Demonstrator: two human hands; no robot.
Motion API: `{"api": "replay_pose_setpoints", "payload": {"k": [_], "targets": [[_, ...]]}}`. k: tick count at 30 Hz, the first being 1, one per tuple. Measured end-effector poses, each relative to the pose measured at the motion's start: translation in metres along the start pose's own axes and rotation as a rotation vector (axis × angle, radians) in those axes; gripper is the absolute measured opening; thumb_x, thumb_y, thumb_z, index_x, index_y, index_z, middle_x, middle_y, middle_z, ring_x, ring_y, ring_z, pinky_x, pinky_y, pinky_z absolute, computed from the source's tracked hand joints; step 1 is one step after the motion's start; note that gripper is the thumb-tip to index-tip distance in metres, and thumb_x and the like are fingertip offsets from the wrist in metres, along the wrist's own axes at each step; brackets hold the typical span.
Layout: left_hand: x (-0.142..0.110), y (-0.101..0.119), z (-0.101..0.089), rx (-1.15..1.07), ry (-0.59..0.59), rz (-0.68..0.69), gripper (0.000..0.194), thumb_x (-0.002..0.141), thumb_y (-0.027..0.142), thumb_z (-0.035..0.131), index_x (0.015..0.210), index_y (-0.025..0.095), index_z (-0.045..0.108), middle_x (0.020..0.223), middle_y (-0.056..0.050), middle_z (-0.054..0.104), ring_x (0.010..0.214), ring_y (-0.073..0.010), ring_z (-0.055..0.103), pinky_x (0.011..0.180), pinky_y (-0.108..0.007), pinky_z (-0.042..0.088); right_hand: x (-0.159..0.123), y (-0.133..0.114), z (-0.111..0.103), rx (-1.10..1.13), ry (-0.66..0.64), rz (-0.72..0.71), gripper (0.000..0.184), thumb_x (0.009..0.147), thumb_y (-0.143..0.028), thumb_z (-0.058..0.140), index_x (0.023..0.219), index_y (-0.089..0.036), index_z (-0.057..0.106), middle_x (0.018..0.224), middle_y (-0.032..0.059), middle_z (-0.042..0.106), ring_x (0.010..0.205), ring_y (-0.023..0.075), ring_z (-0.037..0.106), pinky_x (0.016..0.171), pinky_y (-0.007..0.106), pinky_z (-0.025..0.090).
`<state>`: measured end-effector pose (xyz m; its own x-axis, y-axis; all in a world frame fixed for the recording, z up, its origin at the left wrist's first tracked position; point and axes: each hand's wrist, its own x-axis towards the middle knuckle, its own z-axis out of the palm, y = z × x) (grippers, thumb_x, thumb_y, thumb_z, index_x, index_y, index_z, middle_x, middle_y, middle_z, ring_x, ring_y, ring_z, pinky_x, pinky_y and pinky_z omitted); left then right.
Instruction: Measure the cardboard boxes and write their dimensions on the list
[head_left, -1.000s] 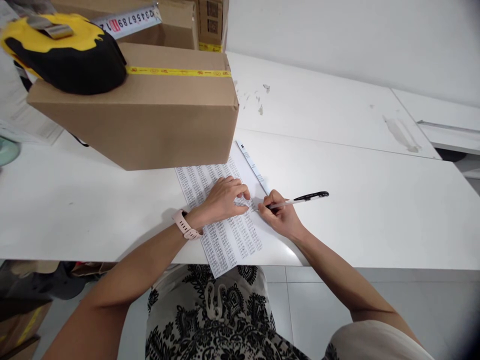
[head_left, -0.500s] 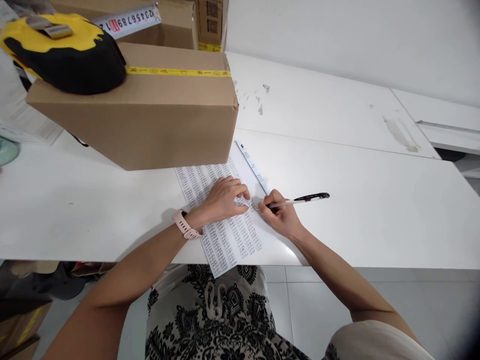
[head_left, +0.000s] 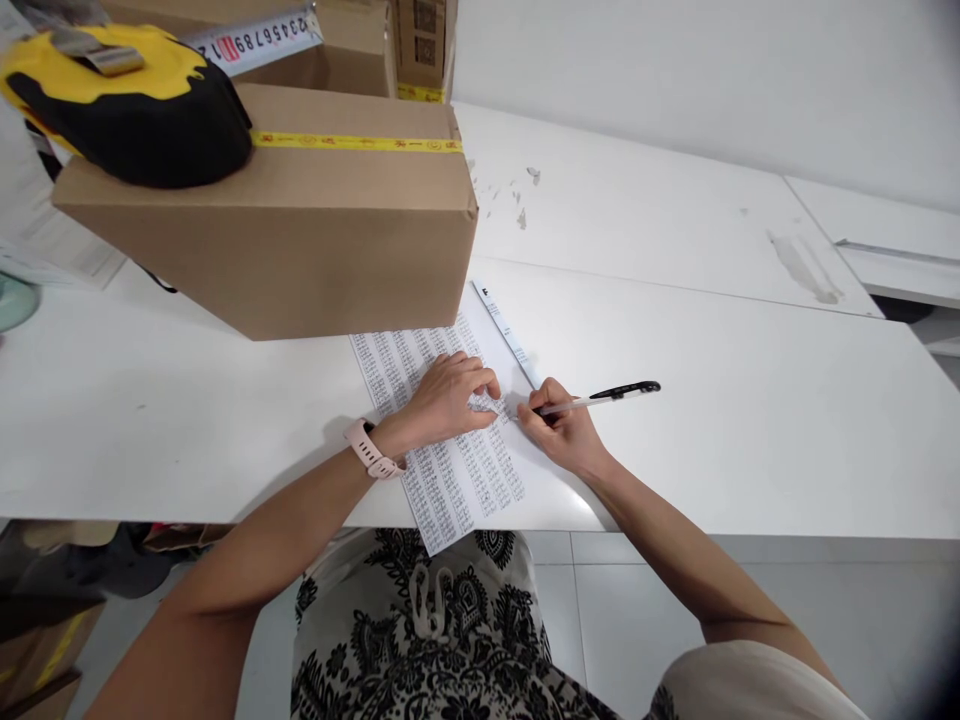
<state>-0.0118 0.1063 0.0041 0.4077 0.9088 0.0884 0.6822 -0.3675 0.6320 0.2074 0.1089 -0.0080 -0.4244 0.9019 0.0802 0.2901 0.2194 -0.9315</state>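
Observation:
A white sheet of paper (head_left: 454, 475) covered in rows of dark writing lies slanted on the desk, its near corner past the front edge. My left hand (head_left: 450, 395) rests on it, fingers curved and thumb apart from the forefinger, with nothing held. A pale band across its wrist is a pink watch strap (head_left: 367, 447). My right hand (head_left: 562, 425) is closed round a pen (head_left: 611, 394) with a black cap end, the tip down at the paper. The fingers partly hide the tip. A pale blue printed strip (head_left: 506, 335) runs along the sheet's right side.
A cardboard box (head_left: 352, 270) with yellow tape stands over the sheet's far end. On it sits a yellow and black tape measure (head_left: 172, 120), its blade (head_left: 259, 42) partly out. More boxes (head_left: 420, 45) are behind. The white desk (head_left: 750, 430) extends right.
Almost nothing differs. The pen and my right hand have shifted very slightly; my left hand stays in place on the sheet.

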Motion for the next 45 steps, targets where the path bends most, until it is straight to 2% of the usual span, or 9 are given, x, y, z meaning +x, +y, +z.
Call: {"api": "replay_pose_setpoints", "payload": {"k": [13, 21, 45], "targets": [[0.0000, -0.0005, -0.0001, -0.008, 0.013, 0.012, 0.011, 0.077, 0.023, 0.070, 0.087, 0.023, 0.064, 0.083, 0.001, 0.060, 0.088, -0.0225, 0.056, 0.084, -0.038, 0.040, 0.0007, 0.0006, -0.0011, 0.002, -0.005, 0.019, 0.032, 0.089, -0.041, 0.066, 0.075, -0.025, 0.043, 0.060, -0.0075, 0.040, 0.051, 0.0096, 0.033, 0.048, 0.026, 0.026], [0.0006, 0.0006, -0.0014, -0.009, -0.012, -0.006, 0.012, 0.078, 0.023, 0.071, 0.088, 0.022, 0.065, 0.084, 0.000, 0.061, 0.089, -0.0227, 0.056, 0.085, -0.038, 0.040, 0.0014, 0.0006, -0.0011, 0.007, 0.012, 0.018, 0.031, 0.088, -0.037, 0.067, 0.074, -0.025, 0.042, 0.059, -0.0080, 0.039, 0.051, 0.0094, 0.032, 0.049, 0.027, 0.025], [0.0002, 0.0012, -0.0013, -0.009, -0.001, -0.002, 0.012, 0.078, 0.023, 0.071, 0.087, 0.023, 0.065, 0.083, 0.001, 0.060, 0.088, -0.0227, 0.056, 0.084, -0.039, 0.040, -0.0001, 0.0030, -0.0013, -0.004, 0.025, 0.020, 0.032, 0.089, -0.042, 0.067, 0.075, -0.025, 0.043, 0.060, -0.0075, 0.039, 0.052, 0.0101, 0.033, 0.049, 0.027, 0.026]]}}
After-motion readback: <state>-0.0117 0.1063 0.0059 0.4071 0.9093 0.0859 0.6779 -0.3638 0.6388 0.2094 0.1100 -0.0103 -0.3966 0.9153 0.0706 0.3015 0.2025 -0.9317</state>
